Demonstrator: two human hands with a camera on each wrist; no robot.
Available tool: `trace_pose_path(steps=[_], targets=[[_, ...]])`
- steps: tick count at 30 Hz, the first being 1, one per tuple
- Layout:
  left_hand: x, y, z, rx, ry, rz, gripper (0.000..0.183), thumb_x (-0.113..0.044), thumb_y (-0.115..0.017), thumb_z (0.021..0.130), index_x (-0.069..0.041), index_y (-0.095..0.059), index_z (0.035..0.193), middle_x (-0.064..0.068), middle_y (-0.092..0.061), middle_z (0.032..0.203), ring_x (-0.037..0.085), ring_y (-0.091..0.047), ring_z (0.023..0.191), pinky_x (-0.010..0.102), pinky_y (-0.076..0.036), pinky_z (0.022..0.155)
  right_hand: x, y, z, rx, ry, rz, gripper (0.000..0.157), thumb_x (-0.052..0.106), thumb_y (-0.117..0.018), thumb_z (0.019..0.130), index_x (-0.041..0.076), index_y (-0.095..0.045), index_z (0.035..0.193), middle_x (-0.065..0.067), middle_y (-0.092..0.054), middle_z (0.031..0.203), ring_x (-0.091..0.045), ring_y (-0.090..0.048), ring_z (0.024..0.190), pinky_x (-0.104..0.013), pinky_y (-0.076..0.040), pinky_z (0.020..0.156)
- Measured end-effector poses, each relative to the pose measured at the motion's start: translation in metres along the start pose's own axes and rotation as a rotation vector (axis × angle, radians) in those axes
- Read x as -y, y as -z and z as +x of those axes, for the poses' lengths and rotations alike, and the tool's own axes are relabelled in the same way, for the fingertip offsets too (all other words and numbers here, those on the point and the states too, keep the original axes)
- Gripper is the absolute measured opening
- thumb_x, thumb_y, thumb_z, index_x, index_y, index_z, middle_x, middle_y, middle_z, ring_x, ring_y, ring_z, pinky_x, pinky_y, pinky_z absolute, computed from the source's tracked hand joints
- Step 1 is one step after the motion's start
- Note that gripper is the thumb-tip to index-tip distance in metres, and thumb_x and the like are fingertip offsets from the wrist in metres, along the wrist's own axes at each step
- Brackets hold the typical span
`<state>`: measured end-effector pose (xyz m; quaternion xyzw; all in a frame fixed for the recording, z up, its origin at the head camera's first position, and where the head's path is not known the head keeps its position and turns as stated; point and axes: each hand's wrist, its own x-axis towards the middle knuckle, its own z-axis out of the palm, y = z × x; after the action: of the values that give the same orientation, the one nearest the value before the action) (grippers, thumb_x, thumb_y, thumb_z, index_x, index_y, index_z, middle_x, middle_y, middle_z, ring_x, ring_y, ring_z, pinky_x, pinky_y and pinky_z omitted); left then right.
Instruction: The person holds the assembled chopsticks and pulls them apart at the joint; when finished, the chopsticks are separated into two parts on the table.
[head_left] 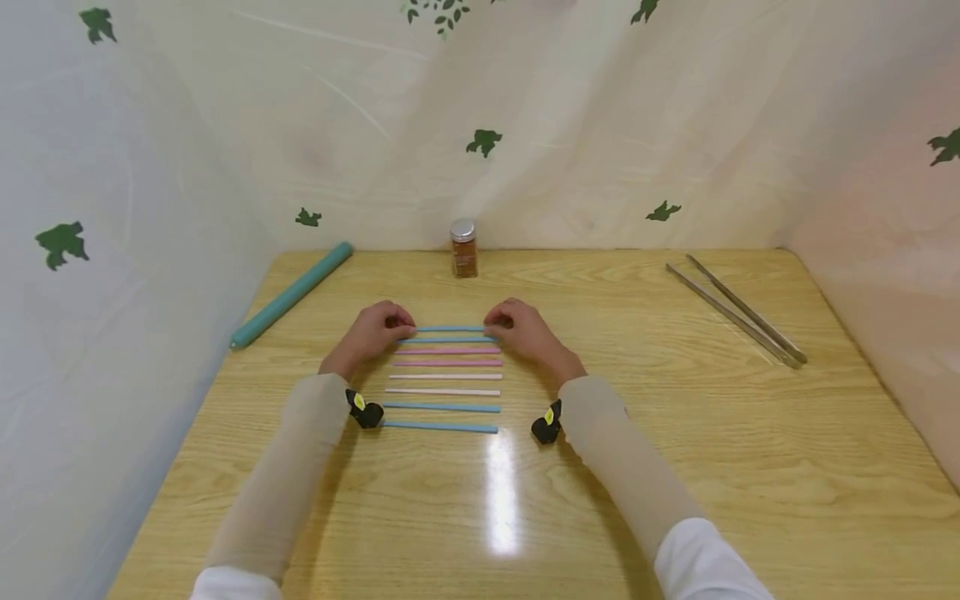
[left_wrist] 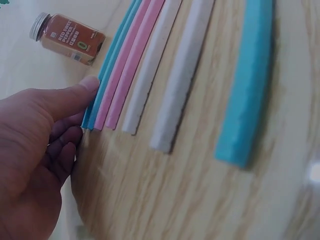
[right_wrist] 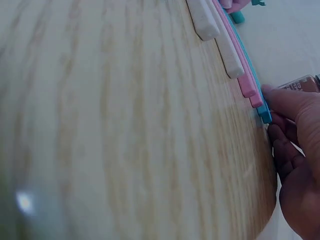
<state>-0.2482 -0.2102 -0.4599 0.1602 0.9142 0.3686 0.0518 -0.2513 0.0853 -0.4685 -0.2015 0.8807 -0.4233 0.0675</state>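
Note:
Several thin straight sticks lie in a row across the table, roughly parallel. From the far side come two blue, two pink (head_left: 450,363), two white (head_left: 446,392) and two blue sticks (head_left: 442,407). My left hand (head_left: 381,327) pinches the left end of the farthest blue stick (head_left: 450,328) between thumb and fingers. At its right end, my right hand (head_left: 528,332) pinches the same stick. Just nearer lies the second blue stick (head_left: 450,340), very close to it. In the right wrist view the fingertips partly cover the blue ends (right_wrist: 265,116).
A spice jar (head_left: 464,250) with a silver lid and red powder stands at the table's back edge. On the left lies a teal roll (head_left: 292,296); metal tongs (head_left: 738,312) lie on the right. Patterned cloth (head_left: 570,150) hangs around the wooden table (head_left: 675,467).

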Motion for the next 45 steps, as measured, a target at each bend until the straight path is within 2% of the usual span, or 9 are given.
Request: trace_pose_path(steps=[6,13,20,24,27,32,35,40,45], targets=[[-0.004,-0.001,0.002,0.003,0.018,0.033,0.012,-0.017,-0.065,0.091,-0.005,-0.067,0.092,0.009,-0.058,0.090,0.022,-0.051,0.084,0.034,-0.043,0.077,0.001,-0.001,0.003,-0.013,0.014,-0.076,0.012,0.018,-0.065,0.092,0.006,-0.069,0.096,-0.007,-0.059,0.100,-0.021,-0.057,0.095,-0.036,-0.048,0.087],[-0.017,0.005,0.003,0.015,0.049,0.038,0.013,-0.015,-0.061,0.094,-0.003,-0.064,0.097,0.011,-0.061,0.097,0.024,-0.055,0.090,0.037,-0.046,0.083,0.009,0.004,-0.001,-0.025,-0.030,-0.037,0.015,0.020,-0.060,0.095,0.008,-0.066,0.101,-0.006,-0.064,0.101,-0.019,-0.057,0.093,-0.035,-0.048,0.084],[-0.046,0.010,0.010,0.112,-0.037,0.070,0.020,-0.020,-0.063,0.093,-0.005,-0.064,0.105,0.009,-0.063,0.096,0.022,-0.056,0.088,0.037,-0.047,0.082,0.020,0.017,-0.003,-0.034,-0.052,-0.044,0.016,0.021,-0.055,0.097,0.009,-0.064,0.104,-0.005,-0.063,0.101,-0.019,-0.055,0.090,-0.034,-0.048,0.081],[-0.055,0.007,0.013,0.136,-0.087,0.084,0.018,-0.019,-0.064,0.093,-0.005,-0.066,0.104,0.008,-0.064,0.096,0.020,-0.056,0.086,0.035,-0.047,0.080,0.025,0.020,-0.004,-0.018,-0.053,-0.049,0.016,0.021,-0.056,0.097,0.009,-0.064,0.104,-0.005,-0.062,0.102,-0.019,-0.055,0.091,-0.033,-0.049,0.082],[-0.058,0.004,0.014,0.129,-0.109,0.090,0.015,-0.015,-0.063,0.093,-0.004,-0.066,0.103,0.008,-0.065,0.095,0.019,-0.056,0.084,0.034,-0.047,0.078,0.029,0.021,-0.004,-0.011,-0.028,-0.066,0.015,0.019,-0.057,0.096,0.008,-0.065,0.105,-0.005,-0.063,0.104,-0.019,-0.056,0.093,-0.034,-0.049,0.084],[-0.062,0.003,0.013,0.112,-0.097,0.077,0.013,-0.014,-0.063,0.093,-0.004,-0.066,0.101,0.008,-0.065,0.094,0.018,-0.056,0.083,0.033,-0.047,0.076,0.037,0.018,-0.001,0.013,0.076,-0.095,0.020,0.018,-0.061,0.095,0.007,-0.067,0.109,-0.007,-0.065,0.108,-0.020,-0.059,0.099,-0.036,-0.049,0.091],[-0.066,0.003,0.013,0.116,-0.095,0.064,0.014,-0.016,-0.063,0.093,-0.004,-0.067,0.101,0.008,-0.065,0.095,0.019,-0.057,0.083,0.034,-0.048,0.077,0.041,0.013,0.002,0.034,0.119,-0.108,0.021,0.020,-0.062,0.094,0.006,-0.067,0.110,-0.007,-0.065,0.107,-0.020,-0.060,0.099,-0.036,-0.050,0.090],[-0.068,0.001,0.016,0.123,-0.102,0.062,0.013,-0.016,-0.062,0.093,-0.005,-0.066,0.099,0.007,-0.066,0.094,0.019,-0.057,0.083,0.033,-0.048,0.077,0.042,0.007,0.005,0.017,0.129,-0.132,0.017,0.020,-0.062,0.094,0.007,-0.069,0.103,-0.005,-0.065,0.101,-0.018,-0.060,0.094,-0.033,-0.051,0.085],[-0.066,0.002,0.017,0.116,-0.121,0.063,0.012,-0.016,-0.062,0.094,-0.006,-0.067,0.098,0.007,-0.066,0.093,0.019,-0.057,0.082,0.033,-0.049,0.077,0.041,0.006,0.006,-0.006,0.121,-0.106,0.016,0.019,-0.062,0.094,0.007,-0.069,0.101,-0.007,-0.065,0.102,-0.019,-0.060,0.094,-0.034,-0.051,0.084]])
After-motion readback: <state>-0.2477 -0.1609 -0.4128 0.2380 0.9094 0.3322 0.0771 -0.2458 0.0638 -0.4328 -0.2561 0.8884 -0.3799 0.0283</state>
